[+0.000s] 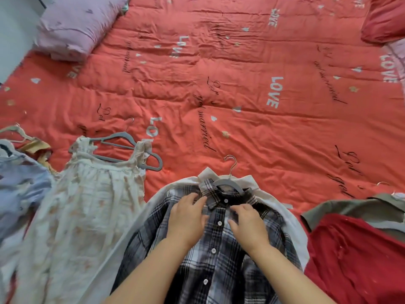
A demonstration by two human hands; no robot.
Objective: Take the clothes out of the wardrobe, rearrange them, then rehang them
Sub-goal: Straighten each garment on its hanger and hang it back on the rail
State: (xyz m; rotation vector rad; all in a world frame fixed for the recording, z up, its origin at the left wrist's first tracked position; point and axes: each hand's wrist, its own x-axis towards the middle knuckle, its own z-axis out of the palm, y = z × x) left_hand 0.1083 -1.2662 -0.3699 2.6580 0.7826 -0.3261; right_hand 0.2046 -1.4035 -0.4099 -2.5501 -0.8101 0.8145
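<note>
A black-and-white plaid shirt (219, 255) lies buttoned on a grey hanger (230, 183), on top of a white shirt (282, 218), at the bed's near edge. My left hand (186, 218) rests on the plaid shirt's left collar and chest, fingers pinching the fabric. My right hand (247, 224) presses the placket just below the top button, fingers curled on the cloth. To the left lies a cream floral dress (87, 205) on a grey hanger (122, 148). A red garment (355, 257) lies at the right over an olive one (350, 207).
A red quilt (241, 84) printed with "LOVE" covers the bed. A lilac pillow (74, 25) sits at the far left, a red pillow (385, 20) at the far right. A light blue garment (19, 187) and a pale hanger (15, 132) lie at the left edge.
</note>
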